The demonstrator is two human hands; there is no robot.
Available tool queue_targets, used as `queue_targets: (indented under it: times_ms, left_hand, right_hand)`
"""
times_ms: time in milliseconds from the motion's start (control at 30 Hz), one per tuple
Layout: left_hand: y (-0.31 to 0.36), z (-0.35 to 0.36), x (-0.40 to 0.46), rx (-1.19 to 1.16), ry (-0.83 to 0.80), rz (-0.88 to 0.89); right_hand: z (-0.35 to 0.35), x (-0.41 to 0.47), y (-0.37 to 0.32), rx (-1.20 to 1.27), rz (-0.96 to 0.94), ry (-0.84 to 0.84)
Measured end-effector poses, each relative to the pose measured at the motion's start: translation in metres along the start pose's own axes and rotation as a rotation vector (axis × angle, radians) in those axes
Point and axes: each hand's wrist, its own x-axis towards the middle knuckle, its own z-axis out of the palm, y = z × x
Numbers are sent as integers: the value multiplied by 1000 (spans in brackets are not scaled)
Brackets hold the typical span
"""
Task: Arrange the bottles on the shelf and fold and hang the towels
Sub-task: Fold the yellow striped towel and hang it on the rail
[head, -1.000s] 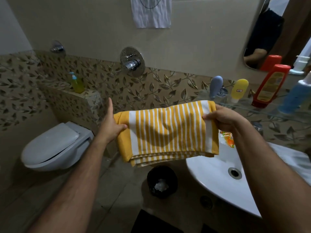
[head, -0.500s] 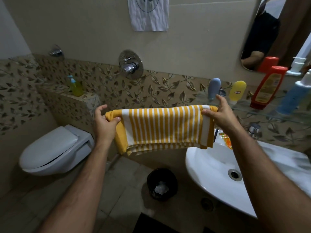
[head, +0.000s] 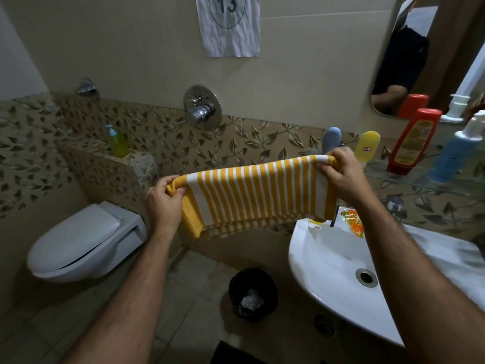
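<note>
Left hand (head: 164, 206) and right hand (head: 341, 177) grip the striped towel (head: 257, 195) at mid-frame; top-centre paper (head: 228, 24) reads "13".

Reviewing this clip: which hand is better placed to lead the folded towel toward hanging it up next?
Probably the right hand: it grips the higher end of the striped towel, close to the wall by the glass shelf. The left hand holds the lower end, out over the floor. No rail is visible.
</note>
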Motion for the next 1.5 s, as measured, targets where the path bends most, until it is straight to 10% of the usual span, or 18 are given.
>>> queue_targets:
  times_ms: [400, 533, 700, 967, 1200, 1500]
  left_hand:
    - [-28, 32, -36, 356, -336, -133]
    - [14, 52, -53, -48, -349, -79]
    - [82, 69, -84, -525, -514, -19]
    - [90, 69, -104, -394, -960, 111]
    - [94, 73, -109, -185, -726, 308]
    - [101, 65, -90, -507, -432, 163]
  right_hand:
    - [13, 11, -51, 124, -165, 24]
    - [36, 10, -59, 119, -172, -68]
    - [67, 5, -60, 115, 30, -111]
    - [60, 14, -54, 500, 551, -111]
    - [56, 15, -66, 706, 638, -79]
    - [43, 12, -70, 914, 633, -6]
